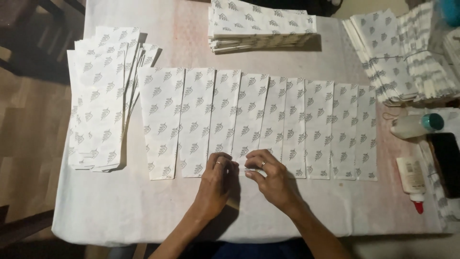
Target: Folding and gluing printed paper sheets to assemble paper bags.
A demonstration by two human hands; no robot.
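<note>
Row of paper strips [268, 127]: white, printed with small grey leaf marks, laid side by side with long edges overlapping, running across the middle of the table. Ten strips counted in the row.

Left hand [216, 184]: rests at the near end of the fourth and fifth strips from the left; fingers curled close together, tips pressed down on the paper's bottom edge. A ring shows on one finger.

Right hand [272, 178]: just beside the left, nearly touching it; thumb and forefinger narrowed in a pinch on the bottom edge of the fifth strip [250, 124], which lies under and between the fingertips of both hands. A ring shows here too.

Table [143, 211]: covered by a white cloth, faintly pink toward the far side. Brown floor shows at the left; a dark chair frame stands at the upper left corner.

Other stock: one loose fanned pile of strips [100, 96] at the left edge; one squared stack [261, 24] at the far middle; one large slumped stack [402, 57] at the far right.

Sundries at the right: one glue bottle with a red tip [412, 180], lying flat; one white bottle with a teal cap [417, 125], lying on its side; one dark flat object [448, 160], kind not clear.
</note>
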